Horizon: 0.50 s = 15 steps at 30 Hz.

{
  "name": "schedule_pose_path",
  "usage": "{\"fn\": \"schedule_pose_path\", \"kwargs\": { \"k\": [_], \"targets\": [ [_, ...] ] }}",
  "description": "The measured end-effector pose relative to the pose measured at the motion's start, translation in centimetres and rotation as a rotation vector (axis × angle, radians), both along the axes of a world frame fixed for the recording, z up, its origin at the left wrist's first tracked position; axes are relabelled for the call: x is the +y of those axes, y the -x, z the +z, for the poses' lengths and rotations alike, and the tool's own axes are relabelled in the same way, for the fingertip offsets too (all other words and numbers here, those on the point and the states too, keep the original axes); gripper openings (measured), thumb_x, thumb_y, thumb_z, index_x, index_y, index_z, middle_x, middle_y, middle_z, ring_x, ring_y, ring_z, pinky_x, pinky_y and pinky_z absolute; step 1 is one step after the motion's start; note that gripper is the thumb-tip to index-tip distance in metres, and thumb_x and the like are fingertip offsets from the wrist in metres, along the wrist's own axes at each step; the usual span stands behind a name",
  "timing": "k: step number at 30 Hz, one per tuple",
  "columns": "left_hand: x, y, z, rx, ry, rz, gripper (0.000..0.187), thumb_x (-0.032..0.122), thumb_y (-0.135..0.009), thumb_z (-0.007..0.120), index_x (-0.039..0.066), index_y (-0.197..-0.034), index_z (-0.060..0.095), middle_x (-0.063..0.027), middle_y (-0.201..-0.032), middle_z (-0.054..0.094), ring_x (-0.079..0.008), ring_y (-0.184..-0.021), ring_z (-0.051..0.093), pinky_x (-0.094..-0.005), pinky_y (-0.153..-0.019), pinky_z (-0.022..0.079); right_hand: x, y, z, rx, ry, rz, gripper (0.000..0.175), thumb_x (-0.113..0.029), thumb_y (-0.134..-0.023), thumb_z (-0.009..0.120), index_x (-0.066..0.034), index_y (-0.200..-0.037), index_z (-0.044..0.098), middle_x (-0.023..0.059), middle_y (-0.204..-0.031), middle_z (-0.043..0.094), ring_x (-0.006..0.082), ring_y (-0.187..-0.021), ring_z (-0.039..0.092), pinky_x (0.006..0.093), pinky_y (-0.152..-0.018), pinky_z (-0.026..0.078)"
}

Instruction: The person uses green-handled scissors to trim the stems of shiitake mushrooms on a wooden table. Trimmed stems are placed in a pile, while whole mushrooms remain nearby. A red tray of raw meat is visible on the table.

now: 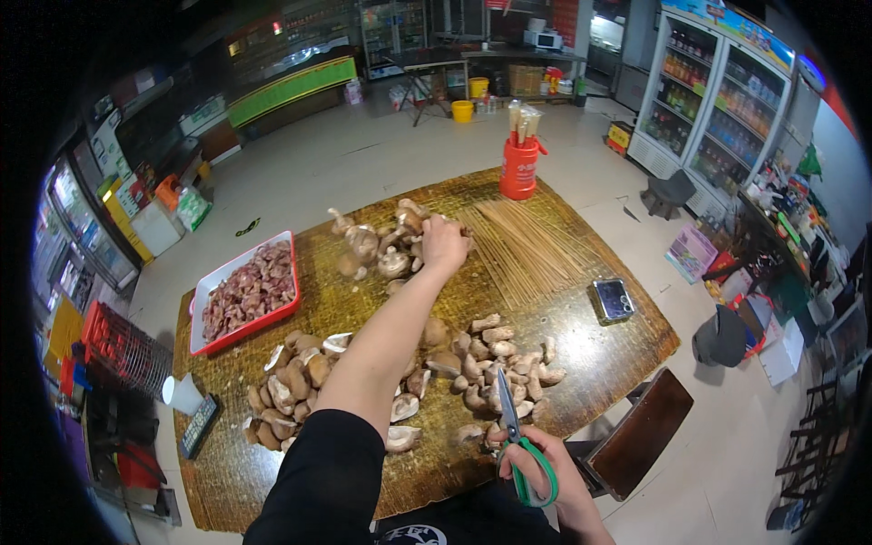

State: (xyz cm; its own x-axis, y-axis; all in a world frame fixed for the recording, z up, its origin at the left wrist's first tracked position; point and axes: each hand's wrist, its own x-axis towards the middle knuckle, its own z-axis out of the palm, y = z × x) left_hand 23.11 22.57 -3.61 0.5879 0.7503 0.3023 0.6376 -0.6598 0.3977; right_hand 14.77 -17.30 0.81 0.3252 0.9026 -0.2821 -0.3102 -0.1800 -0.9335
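My left hand [444, 242] reaches to the far side of the wooden table, at the right edge of a heap of whole shiitake mushrooms [393, 262]; its fingertips are hidden, so its hold is unclear. Near the front edge, my right hand [538, 466] holds green-handled scissors [511, 415], blades pointing away from me. Beneath and beyond the blades lies a pile of mushroom stems [504, 354]. Mushroom caps, some cut, form a pile [293, 381] left of centre, partly behind my left forearm. Bamboo skewers [531, 245] lie spread right of my left hand.
A red-and-white tray of raw meat pieces [296, 272] stands at the left. A remote control [199, 426] and white cup [182, 394] are at the left edge. A red container [518, 174] stands at the far edge, a phone [614, 298] at right. A wooden stool [640, 436] adjoins the table.
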Motion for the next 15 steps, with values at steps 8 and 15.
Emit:
{"fn": "schedule_pose_path", "kwargs": {
  "k": [8,15],
  "targets": [
    [-2.6,4.6,5.0,-0.750,1.480,-0.430,0.039,0.036,-0.101,0.050,0.010,-0.130,0.051,-0.0161,-0.132,0.055,-0.0330,-0.127,0.054,-0.0541,-0.107,0.046,-1.4,0.1,0.7,-0.048,0.002,-0.139,0.035,-0.020,-0.098,0.069,0.0019,-0.124,0.063,0.0058,-0.085,0.067,0.0114,-0.079,0.064,0.0257,-0.073,0.052],
    [-10.5,14.6,11.8,-0.264,1.155,-0.606,0.056,0.008,-0.093,0.064,0.011,-0.143,0.039,-0.0159,-0.139,0.051,-0.0267,-0.125,0.056,-0.0436,-0.109,0.048,-1.0,-0.7,0.8,-0.953,-0.049,-0.267,0.046,-0.025,-0.083,0.082,0.0002,-0.118,0.066,0.0159,-0.091,0.070,0.0315,-0.080,0.065,0.0408,-0.077,0.052]
  ]
}}
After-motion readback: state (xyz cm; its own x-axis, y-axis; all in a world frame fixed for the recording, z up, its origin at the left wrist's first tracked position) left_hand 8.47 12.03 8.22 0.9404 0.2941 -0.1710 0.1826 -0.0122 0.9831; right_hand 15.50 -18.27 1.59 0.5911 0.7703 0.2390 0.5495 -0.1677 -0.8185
